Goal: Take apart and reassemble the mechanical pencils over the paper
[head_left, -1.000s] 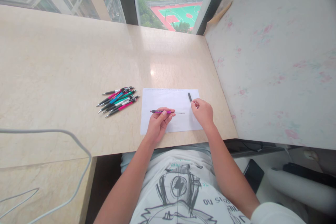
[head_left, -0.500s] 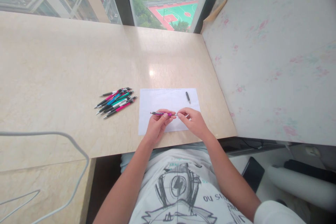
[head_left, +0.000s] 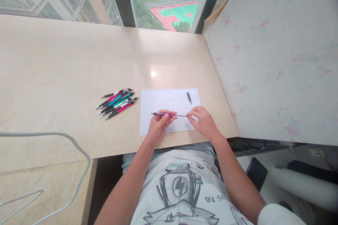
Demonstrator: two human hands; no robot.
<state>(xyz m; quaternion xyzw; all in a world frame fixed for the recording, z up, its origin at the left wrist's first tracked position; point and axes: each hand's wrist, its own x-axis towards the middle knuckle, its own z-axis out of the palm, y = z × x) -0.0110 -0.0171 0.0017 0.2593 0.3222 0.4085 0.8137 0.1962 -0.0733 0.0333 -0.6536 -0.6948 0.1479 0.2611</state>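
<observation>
Over a white sheet of paper (head_left: 153,98), my left hand (head_left: 159,124) is closed around the purple barrel of a pen (head_left: 157,114). A thin dark refill (head_left: 181,115) sticks out of the barrel's right end. My right hand (head_left: 202,121) pinches the far tip of that refill between thumb and fingers. The pen's black front grip piece (head_left: 189,97) lies apart on the upper right of the paper, its metal tip pointing down.
Left of the paper lies a pile of several pens (head_left: 117,103) with coloured barrels. A grey cable (head_left: 66,134) loops across the left of the stone-patterned counter (head_left: 79,56). A flowered wall (head_left: 271,59) bounds the right side, and a window (head_left: 169,0) stands behind.
My right hand has moved to the right, drawing a longer stretch of the refill out of the purple barrel. My left hand has stayed in place with the pen.
</observation>
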